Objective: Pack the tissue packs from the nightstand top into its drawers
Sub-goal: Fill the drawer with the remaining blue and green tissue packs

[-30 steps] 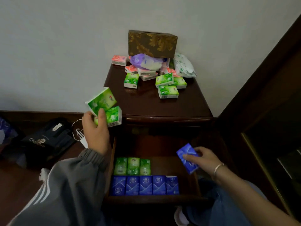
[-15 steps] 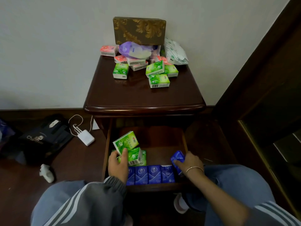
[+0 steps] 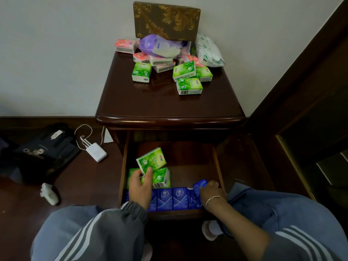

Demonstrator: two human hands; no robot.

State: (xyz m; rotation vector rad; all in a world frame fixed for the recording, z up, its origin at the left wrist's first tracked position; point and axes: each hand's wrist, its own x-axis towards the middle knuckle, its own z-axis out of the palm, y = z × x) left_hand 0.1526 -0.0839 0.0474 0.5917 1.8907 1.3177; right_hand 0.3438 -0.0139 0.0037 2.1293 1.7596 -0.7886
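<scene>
The open drawer (image 3: 218, 166) of the dark wood nightstand (image 3: 169, 108) holds a front row of blue tissue packs (image 3: 172, 198) and green packs behind them at the left. My left hand (image 3: 140, 187) is inside the drawer and grips two green tissue packs (image 3: 151, 162), one tilted above the other. At the right end of the blue row, my right hand (image 3: 211, 193) pinches a blue tissue pack (image 3: 200, 185). On the nightstand top lie several green packs (image 3: 189, 85), pink packs (image 3: 125, 45), a purple pack (image 3: 160, 47) and a white-green pack (image 3: 209, 51).
A brown and gold tissue box (image 3: 166, 20) stands at the back against the wall. On the floor to the left are a black bag (image 3: 39, 153), a white charger with cable (image 3: 96, 151) and a crumpled white tissue (image 3: 49, 194). Dark wood furniture (image 3: 301, 110) rises on the right.
Both hands have come down into the drawer: the left with its two green packs from beside the nightstand top, the right with the blue pack to the row's right end.
</scene>
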